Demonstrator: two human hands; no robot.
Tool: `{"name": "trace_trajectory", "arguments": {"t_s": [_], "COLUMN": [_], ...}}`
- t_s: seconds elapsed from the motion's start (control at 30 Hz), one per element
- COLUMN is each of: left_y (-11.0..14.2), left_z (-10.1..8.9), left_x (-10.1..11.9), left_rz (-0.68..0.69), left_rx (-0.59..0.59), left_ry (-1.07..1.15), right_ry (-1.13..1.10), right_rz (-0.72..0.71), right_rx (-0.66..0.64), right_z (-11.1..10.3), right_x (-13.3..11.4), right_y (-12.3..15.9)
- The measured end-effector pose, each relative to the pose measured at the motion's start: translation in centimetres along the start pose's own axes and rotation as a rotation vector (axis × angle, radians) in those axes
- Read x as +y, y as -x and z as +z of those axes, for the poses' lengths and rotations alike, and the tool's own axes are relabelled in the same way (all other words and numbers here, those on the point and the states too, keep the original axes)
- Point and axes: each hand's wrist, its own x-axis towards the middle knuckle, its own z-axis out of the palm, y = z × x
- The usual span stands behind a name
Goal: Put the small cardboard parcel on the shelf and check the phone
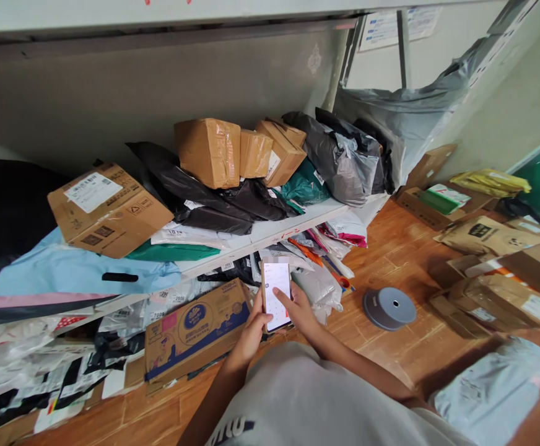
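Observation:
A smartphone (277, 303) with a lit, mostly white screen is held upright in front of my body. My left hand (252, 325) grips its left edge, the thumb lying over the lower left of the screen. At the right edge, my right hand (301, 310) is closed around the phone, and its thumb reaches across the middle of the display. The other fingers of both hands are largely hidden behind the phone. Small text on the screen is too blurred to read.
A shelf (270, 238) ahead carries cardboard boxes (207, 152) and bagged parcels (335, 155). Below it lie more parcels and a large printed carton (198, 331). A round grey stool (389, 308) stands on the wooden floor, with open boxes (497, 297) and a pale bag (497, 393) to the right.

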Motion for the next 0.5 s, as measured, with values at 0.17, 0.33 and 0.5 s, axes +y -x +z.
{"name": "trace_trajectory", "arguments": {"t_s": [0.17,0.33,0.5], "left_y": [0.2,0.3,0.3], "left_z": [-0.4,-0.8,-0.8], "left_x": [0.2,0.1,0.0], "left_rz": [-0.002,0.022,0.006], "left_rx": [0.028,0.013,0.012], "left_ry": [0.103,0.161,0.17], "right_ry": [-0.107,-0.046,-0.044], "right_rz": [-0.025,-0.116,-0.137], "right_rx": [-0.142,-0.204,-0.212], "right_z": [-0.8,-1.6,-1.7], "right_x": [0.0,-0.3,0.0], "right_y": [0.5,0.8,0.5]}}
